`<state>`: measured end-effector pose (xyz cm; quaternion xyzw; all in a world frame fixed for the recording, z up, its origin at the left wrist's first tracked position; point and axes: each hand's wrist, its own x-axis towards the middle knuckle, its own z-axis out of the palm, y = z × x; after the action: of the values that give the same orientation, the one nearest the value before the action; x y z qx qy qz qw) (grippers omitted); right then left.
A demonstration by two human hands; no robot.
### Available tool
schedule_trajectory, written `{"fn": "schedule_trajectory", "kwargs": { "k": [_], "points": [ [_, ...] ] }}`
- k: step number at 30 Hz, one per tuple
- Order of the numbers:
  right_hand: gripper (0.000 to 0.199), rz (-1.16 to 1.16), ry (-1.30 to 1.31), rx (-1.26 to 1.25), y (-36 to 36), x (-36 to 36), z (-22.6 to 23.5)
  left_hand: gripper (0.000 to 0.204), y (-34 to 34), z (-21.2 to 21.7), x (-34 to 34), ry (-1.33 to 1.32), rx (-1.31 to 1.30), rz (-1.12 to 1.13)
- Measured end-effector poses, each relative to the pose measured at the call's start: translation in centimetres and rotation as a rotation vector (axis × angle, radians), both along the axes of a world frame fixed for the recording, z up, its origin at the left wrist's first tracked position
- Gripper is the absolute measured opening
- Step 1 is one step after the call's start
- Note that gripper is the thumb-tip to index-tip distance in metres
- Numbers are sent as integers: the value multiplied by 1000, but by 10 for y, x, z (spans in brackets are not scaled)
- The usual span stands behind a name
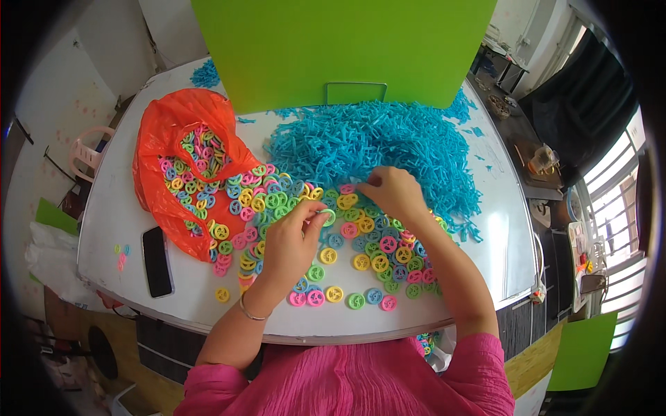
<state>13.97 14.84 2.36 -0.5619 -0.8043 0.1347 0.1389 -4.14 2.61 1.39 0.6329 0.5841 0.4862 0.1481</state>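
Note:
My left hand [290, 239] pinches a small green plastic wheel [328, 218] with spokes between thumb and fingertips. My right hand [397, 193] reaches to the near edge of a big heap of thin blue plastic pieces [374, 139]. Its thumb and fingers are drawn together there, and whatever they grip is too small to make out. Below and around both hands lie many such wheels in pink, yellow, green and blue, among them a yellow wheel [328, 256] by my left hand and a pink wheel [388, 244] beneath my right forearm.
A red plastic bag [156, 139] spills more wheels at the left of the white table [201, 305]. A black phone [157, 262] lies near it, beside a few small assembled pieces [122, 258]. A large green panel [340, 48] stands behind the blue heap.

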Motion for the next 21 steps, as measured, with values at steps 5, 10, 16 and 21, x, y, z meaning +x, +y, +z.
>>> {"fn": "schedule_trajectory", "kwargs": {
  "k": [5,10,16,21],
  "points": [
    [24,56,338,-21,-22,27,10,17,-4,6,2,-357,-214,-106],
    [27,62,626,-335,-56,42,19,21,-6,-8,11,-683,-482,-329],
    [21,113,1231,-796,-75,49,-8,24,-12,-3,25,-993,-589,-430],
    [17,169,1012,-797,-72,46,-2,24,-13,-2,24,-1216,-589,-521]
  ]
}}
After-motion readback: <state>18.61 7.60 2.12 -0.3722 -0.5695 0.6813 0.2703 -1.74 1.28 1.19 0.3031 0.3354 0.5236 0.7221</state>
